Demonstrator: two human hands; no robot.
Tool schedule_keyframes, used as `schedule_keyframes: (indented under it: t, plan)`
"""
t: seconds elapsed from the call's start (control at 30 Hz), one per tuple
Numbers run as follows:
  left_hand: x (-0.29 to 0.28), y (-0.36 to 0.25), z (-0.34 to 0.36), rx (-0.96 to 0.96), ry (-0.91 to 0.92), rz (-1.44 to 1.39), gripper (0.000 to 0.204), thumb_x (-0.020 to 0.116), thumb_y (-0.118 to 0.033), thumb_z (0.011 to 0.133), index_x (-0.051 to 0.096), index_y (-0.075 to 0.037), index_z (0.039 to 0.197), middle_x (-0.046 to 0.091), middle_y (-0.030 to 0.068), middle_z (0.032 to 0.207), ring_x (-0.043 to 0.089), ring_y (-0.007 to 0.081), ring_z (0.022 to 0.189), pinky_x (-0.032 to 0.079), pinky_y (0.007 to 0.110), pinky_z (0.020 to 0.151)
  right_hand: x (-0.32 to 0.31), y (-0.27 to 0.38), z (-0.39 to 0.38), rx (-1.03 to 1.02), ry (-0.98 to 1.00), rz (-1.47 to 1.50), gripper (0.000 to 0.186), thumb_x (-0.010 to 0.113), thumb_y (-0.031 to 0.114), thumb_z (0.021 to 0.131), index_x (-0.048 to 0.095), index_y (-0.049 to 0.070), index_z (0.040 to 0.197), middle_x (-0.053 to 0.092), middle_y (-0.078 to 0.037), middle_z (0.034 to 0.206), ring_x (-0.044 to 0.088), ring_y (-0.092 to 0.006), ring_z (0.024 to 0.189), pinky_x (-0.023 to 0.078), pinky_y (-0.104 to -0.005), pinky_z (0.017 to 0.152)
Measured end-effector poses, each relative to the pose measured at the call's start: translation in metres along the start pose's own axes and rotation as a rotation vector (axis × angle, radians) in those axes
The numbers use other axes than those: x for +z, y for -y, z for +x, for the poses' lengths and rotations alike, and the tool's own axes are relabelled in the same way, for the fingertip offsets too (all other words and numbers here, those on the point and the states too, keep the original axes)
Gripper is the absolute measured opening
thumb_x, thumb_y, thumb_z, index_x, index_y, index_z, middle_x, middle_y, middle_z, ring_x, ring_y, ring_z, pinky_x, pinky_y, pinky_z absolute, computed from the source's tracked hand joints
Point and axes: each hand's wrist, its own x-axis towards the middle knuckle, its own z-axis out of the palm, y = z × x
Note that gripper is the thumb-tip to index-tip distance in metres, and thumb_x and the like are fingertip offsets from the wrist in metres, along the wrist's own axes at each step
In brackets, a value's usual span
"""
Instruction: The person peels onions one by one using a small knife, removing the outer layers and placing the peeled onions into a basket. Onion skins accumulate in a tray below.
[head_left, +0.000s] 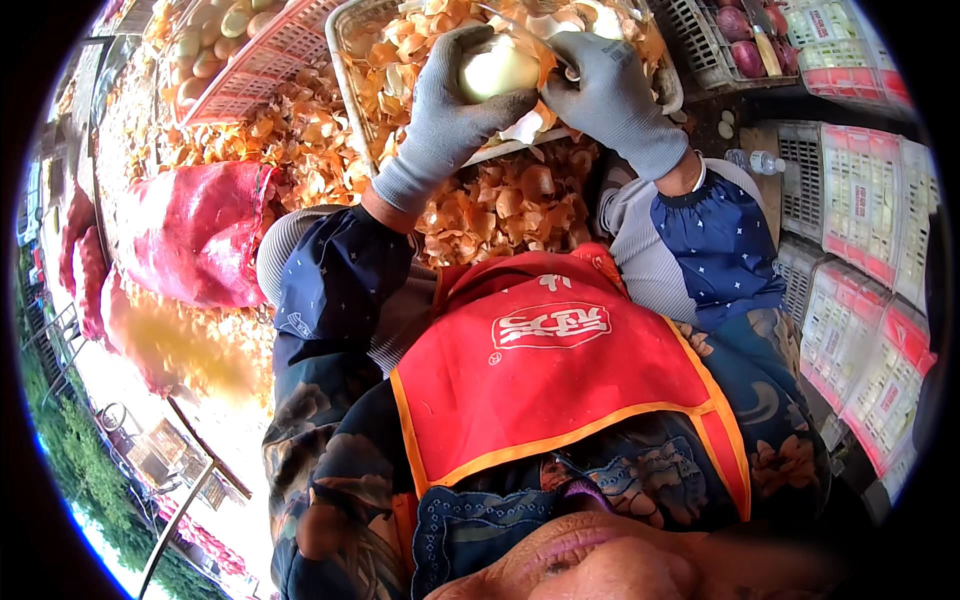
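Observation:
My left hand [440, 112], in a grey knit glove, is closed around a pale, peeled onion [498, 74]. My right hand [612, 104], gloved the same way, pinches a small knife; its thin blade [522, 28] reaches up and left past the onion, and its handle is mostly hidden by the fingers. A strip of orange-brown skin shows between the onion and the right fingers. Both hands are over a light-coloured plastic crate [350, 100] filled with loose onion skins [408, 50].
More skins [500, 205] cover the ground before my knees. At left are a pink crate [262, 62] of onions and a red mesh sack [200, 232]. A dark crate [708, 50] at upper right holds red onions and a wooden-handled knife [767, 52]. Packed crates [865, 190] line the right.

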Motion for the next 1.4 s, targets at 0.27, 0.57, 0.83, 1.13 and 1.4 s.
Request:
schedule_keyframes:
  t: [0.27, 0.57, 0.83, 1.13, 1.4]
  plan:
    - [-0.007, -0.008, 0.008, -0.049, 0.146, -0.425, 0.066, 0.07, -0.01, 0.08, 0.038, -0.001, 0.137, 0.052, 0.0106, 0.126, 0.056, 0.0229, 0.113, 0.046, 0.039, 0.101, -0.014, -0.003, -0.001, 0.567, 0.008, 1.119, 0.012, 0.06, 0.007, 0.086, 0.063, -0.005, 0.087, 0.065, -0.01, 0.072, 0.061, -0.0138, 0.055, 0.049, -0.026, 0.048]
    - [0.005, -0.011, 0.003, -0.244, 0.127, -0.809, 0.048, 0.061, -0.011, 0.091, 0.042, -0.002, 0.134, 0.052, 0.0122, 0.126, 0.054, 0.0232, 0.117, 0.046, 0.036, 0.101, -0.01, -0.008, -0.008, 0.431, 0.04, 1.474, 0.026, 0.057, 0.024, 0.092, 0.062, -0.001, 0.088, 0.067, -0.014, 0.079, 0.062, -0.0165, 0.055, 0.049, -0.0265, 0.044]
    - [-0.008, -0.007, 0.004, -0.391, 0.256, -1.18, 0.061, 0.064, -0.028, 0.09, 0.038, -0.004, 0.139, 0.046, 0.0177, 0.138, 0.042, 0.0407, 0.13, 0.04, 0.049, 0.108, -0.045, -0.041, 0.012, 0.463, -0.045, 2.149, 0.021, 0.063, 0.021, 0.087, 0.054, 0.002, 0.093, 0.041, 0.002, 0.065, 0.043, -0.0082, 0.053, 0.04, -0.0175, 0.048]
    - [-0.002, 0.01, 0.007, -0.289, -0.055, -1.041, 0.04, 0.053, -0.011, 0.095, 0.041, -0.006, 0.133, 0.052, 0.0124, 0.126, 0.056, 0.0271, 0.115, 0.052, 0.047, 0.095, -0.005, 0.001, 0.004, 0.14, 0.016, 0.079, 0.052, 0.079, 0.04, 0.073, 0.065, 0.003, 0.106, 0.068, -0.013, 0.093, 0.068, -0.0249, 0.082, 0.055, -0.0348, 0.071]
    - [0.006, 0.017, -0.002, -0.083, -0.065, -0.417, 0.043, 0.055, -0.01, 0.094, 0.038, -0.004, 0.133, 0.052, 0.0137, 0.125, 0.059, 0.0239, 0.11, 0.057, 0.038, 0.087, 0.011, 0.002, 0.003, -0.01, -0.022, -0.168, 0.032, 0.073, 0.028, 0.073, 0.064, 0.007, 0.094, 0.063, -0.009, 0.081, 0.065, -0.0278, 0.07, 0.053, -0.0383, 0.062]
